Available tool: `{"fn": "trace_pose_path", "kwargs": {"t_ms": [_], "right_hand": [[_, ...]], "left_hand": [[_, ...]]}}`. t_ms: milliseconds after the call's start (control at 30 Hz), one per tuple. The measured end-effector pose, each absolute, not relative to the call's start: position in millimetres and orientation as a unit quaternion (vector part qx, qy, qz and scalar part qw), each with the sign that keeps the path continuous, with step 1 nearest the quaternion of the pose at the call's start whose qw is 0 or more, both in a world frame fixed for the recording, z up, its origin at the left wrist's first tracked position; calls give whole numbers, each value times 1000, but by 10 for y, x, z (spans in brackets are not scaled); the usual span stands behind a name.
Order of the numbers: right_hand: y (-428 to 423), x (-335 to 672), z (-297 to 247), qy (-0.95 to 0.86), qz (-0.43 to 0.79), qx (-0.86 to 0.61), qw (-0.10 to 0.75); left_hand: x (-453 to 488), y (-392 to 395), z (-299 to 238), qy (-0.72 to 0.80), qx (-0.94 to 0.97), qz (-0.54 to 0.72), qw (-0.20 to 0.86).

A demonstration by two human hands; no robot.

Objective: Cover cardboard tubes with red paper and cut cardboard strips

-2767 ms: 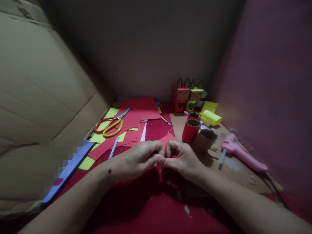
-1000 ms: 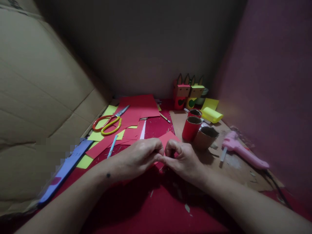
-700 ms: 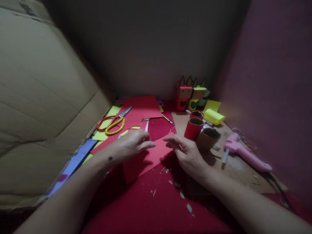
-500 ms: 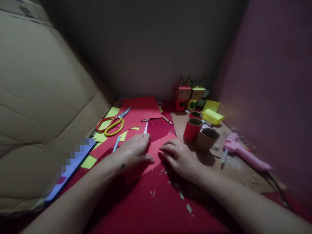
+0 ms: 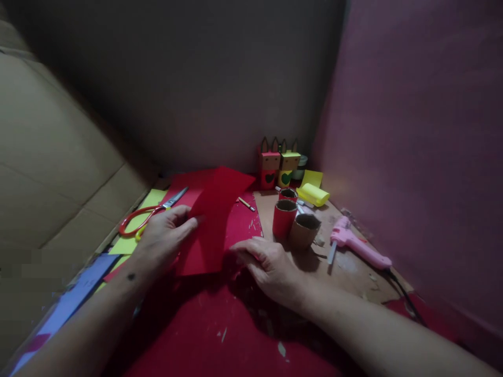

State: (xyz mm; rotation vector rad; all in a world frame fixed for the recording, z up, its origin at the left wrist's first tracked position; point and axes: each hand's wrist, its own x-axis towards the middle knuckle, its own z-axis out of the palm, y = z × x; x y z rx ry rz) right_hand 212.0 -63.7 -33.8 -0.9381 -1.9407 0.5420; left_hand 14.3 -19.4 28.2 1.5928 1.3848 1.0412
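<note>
A sheet of red paper [image 5: 210,225] stands raised and curved in the middle, its far end over other red sheets. My left hand [image 5: 163,238] is closed in a pinch on its left edge. By its lower right edge is my right hand [image 5: 271,267], fingers curled together; shadow hides whether they touch the paper. Scissors [image 5: 139,217] with red and yellow handles lie just beyond my left hand, partly covered by it. Past my right hand stand a red paper-covered tube [image 5: 284,220] and a bare brown cardboard tube [image 5: 304,233].
A pink glue gun [image 5: 359,243] with its cord lies on a cardboard sheet [image 5: 353,283] at right. Two animal-faced tube figures [image 5: 269,167] stand at the back, beside yellow paper [image 5: 314,193]. A pencil [image 5: 247,203] and paper scraps lie on the red surface. Cardboard [image 5: 58,136] walls the left.
The red paper has been lifted from lying flat to raised and curved. My left hand has moved left with its edge. The view has turned right.
</note>
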Motion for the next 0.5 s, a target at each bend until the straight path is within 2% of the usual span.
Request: {"fn": "trace_pose_path", "kwargs": {"t_ms": [100,167,267,333,400,500], "right_hand": [[-638,2114,-350,-774,204,-385,460],[-619,2136,-312,-783,161,-369,474],[-579,2250,-141,-795,44,-358,488],[-574,2388,10,-775,-34,-404,485],[-606,2559,121,-750,-92,-487,438],[-703,2809,124,-725,-147,-590,324]], "left_hand": [[231,-245,270,505,594,424,461],[274,-252,230,522,586,432,445],[271,-201,132,529,576,446,436],[234,-137,58,513,578,454,443],[194,-75,-4,508,595,449,432],[173,-34,-42,515,623,438,395]]}}
